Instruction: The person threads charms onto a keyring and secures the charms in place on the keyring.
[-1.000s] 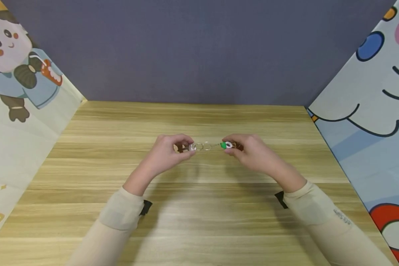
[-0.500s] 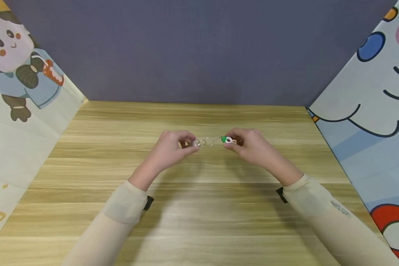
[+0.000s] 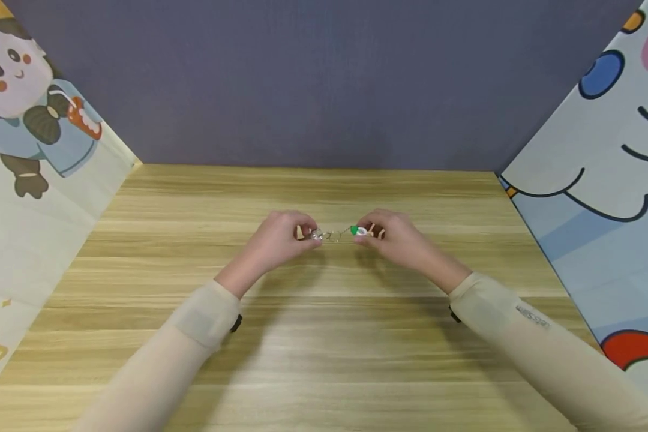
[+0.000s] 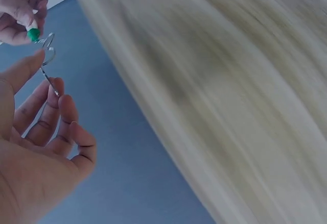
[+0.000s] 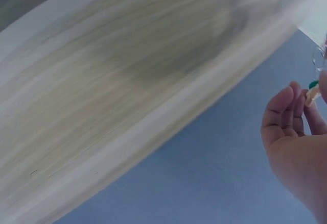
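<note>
My left hand [image 3: 275, 243] pinches a small silvery piece [image 3: 316, 234] between thumb and fingertips; its exact kind is too small to tell. Thin metal rings [image 3: 332, 236] link it to a short chain [image 3: 345, 230]. At the chain's other end is a small charm [image 3: 361, 231] with a green top and a white body, pinched by my right hand [image 3: 399, 243]. In the left wrist view, the rings [image 4: 49, 55] hang between the two hands, above my left fingertips. The right wrist view shows the charm [image 5: 312, 94] at its right edge, partly hidden by fingers.
Both hands are above a wood-grain table [image 3: 324, 348]. A dark grey-blue panel [image 3: 324, 84] rises behind it. Cartoon-printed panels stand along the left side [image 3: 59, 162] and the right side [image 3: 561, 198].
Both hands have come slightly closer together, the right one moving left and the left one a little right. The linked rings and chain between them span a shorter gap.
</note>
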